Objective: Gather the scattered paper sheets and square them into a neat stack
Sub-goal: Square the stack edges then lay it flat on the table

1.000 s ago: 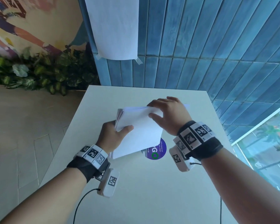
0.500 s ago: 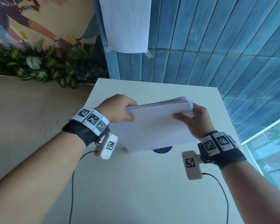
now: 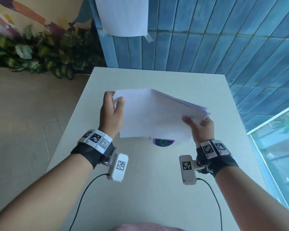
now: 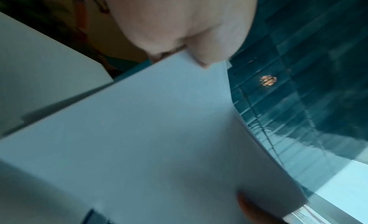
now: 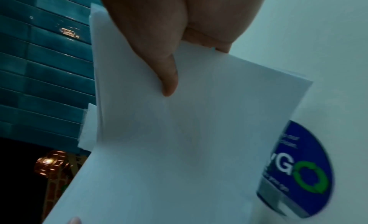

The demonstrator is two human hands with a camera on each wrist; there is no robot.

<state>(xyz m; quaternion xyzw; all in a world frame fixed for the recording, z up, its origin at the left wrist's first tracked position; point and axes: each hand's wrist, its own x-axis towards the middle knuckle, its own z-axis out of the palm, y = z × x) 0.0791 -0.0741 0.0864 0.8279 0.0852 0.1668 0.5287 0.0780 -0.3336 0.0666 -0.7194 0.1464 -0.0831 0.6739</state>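
A stack of white paper sheets (image 3: 155,115) is held in the air above the pale table (image 3: 157,189), tilted, its right edges slightly fanned. My left hand (image 3: 113,110) grips the stack's left edge, thumb on top. My right hand (image 3: 199,125) pinches the right near corner, thumb on top. In the left wrist view the paper stack (image 4: 139,141) fills the frame under my thumb. The right wrist view has the paper stack (image 5: 179,133) pinched under my thumb (image 5: 167,79).
A round purple sticker (image 3: 163,142) with a green ring lies on the table, partly hidden under the stack. A blue tiled wall (image 3: 207,39) with a taped white sheet (image 3: 122,15) stands behind. Plants (image 3: 40,55) line the left. A window (image 3: 277,147) is at right.
The stack has been lifted and turned from nearly edge-on to a flatter tilt. My left hand has moved to the left edge; my right hand has slid to the right near corner.
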